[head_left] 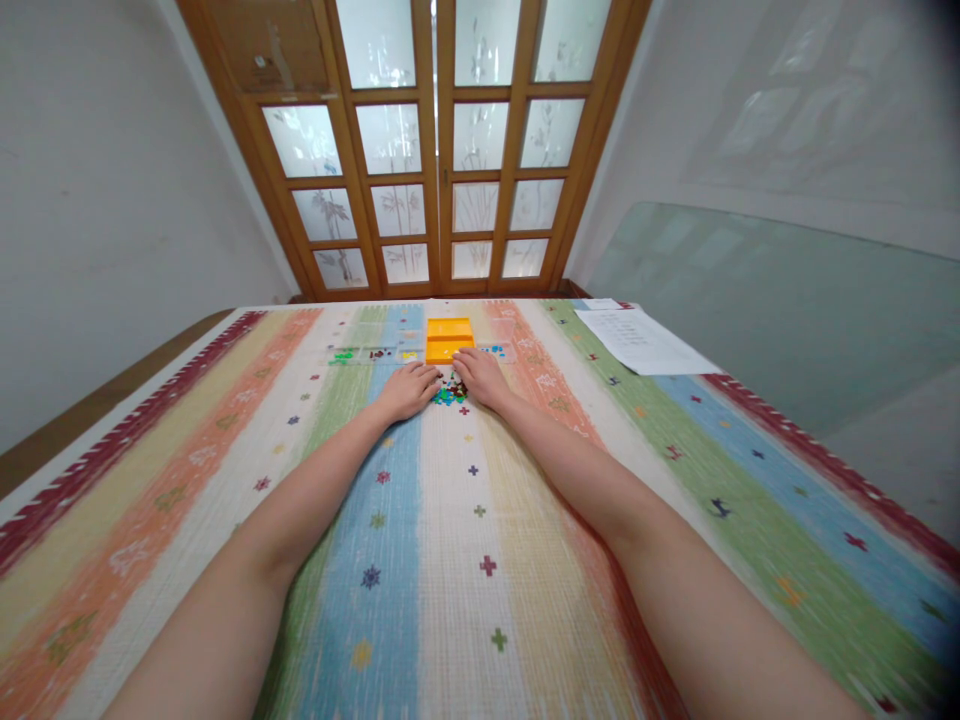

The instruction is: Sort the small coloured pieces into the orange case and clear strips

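A small heap of tiny green, blue and dark brown pieces (450,392) lies on the striped cloth between my two hands. My left hand (410,390) rests palm down at the heap's left edge, its fingers stretched toward the pieces. On the other side, my right hand (481,378) has its fingers apart, reaching over the heap's far right, with the fingertips close to the front edge of an orange open box (450,328). I see nothing held in either hand, though the undersides of the fingers are hidden.
Clear compartment trays flank the box: green pieces (343,356), dark brown pieces (379,354) and yellow pieces (409,356) at left, blue pieces (495,351) at right. Printed paper sheets (641,340) lie at the far right. Wooden glazed doors (444,180) stand beyond the table.
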Tool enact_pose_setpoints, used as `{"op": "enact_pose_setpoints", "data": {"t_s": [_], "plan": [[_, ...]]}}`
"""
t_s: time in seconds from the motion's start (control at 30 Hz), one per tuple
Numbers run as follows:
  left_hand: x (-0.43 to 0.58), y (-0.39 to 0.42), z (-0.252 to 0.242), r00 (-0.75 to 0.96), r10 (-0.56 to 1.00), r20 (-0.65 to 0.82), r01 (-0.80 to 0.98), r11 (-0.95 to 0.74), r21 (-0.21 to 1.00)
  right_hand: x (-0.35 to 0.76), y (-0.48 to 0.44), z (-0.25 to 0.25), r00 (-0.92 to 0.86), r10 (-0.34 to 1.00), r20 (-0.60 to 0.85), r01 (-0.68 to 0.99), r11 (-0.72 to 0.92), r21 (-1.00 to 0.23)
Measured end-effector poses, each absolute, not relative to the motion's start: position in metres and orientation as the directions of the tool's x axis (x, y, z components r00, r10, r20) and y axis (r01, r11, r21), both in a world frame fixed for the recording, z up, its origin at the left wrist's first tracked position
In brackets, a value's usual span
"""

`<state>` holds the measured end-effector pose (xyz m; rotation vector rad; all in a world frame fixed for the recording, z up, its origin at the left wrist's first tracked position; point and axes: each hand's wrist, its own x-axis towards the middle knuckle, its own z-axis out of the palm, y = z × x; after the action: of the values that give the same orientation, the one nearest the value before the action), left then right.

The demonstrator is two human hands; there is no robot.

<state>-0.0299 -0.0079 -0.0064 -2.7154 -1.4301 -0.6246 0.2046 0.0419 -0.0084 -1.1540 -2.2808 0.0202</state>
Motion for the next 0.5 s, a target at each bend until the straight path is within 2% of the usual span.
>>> {"op": "enact_pose_setpoints", "data": {"t_s": [0.3, 0.5], "plan": [[-0.032, -0.014, 0.008, 0.500, 0.792, 0.351, 0.805, -0.574, 0.147, 0.205, 0.038, -0.004, -0.462, 0.744, 0.483, 0.727, 0.629, -0.273], [-0.033, -0.009, 0.004, 0.548, 0.770, 0.325, 0.802, -0.594, 0.055, 0.205, 0.039, -0.006, -0.467, 0.738, 0.487, 0.732, 0.632, -0.256]]}}
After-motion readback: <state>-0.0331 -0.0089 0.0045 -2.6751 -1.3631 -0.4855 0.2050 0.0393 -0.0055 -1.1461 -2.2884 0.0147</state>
